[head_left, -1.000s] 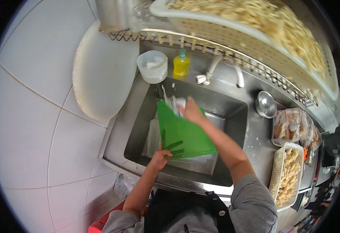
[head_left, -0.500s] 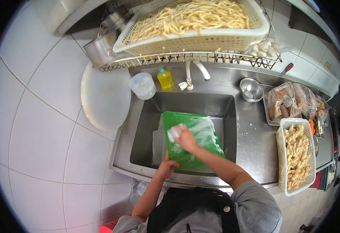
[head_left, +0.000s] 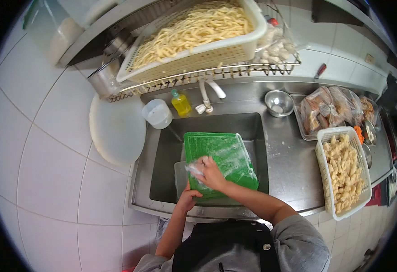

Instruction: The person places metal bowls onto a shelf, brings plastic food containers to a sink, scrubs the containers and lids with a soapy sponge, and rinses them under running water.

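A green basket or tray, streaked with white suds, is tilted over the steel sink. My left hand grips its lower left edge. Pressed against the left part of the green surface, my right hand is closed on a whitish, foamy scrubber. Part of a clear plastic container shows in the sink behind the green piece's left edge.
Behind the sink are a faucet, a yellow soap bottle and a white tub. A metal bowl, bagged food and a white basket stand right. A noodle basket sits on the rack above.
The view has swung and shifted. White suds now streak the green surface, which was plain a second ago. My right hand has moved from its top edge down to its left part.
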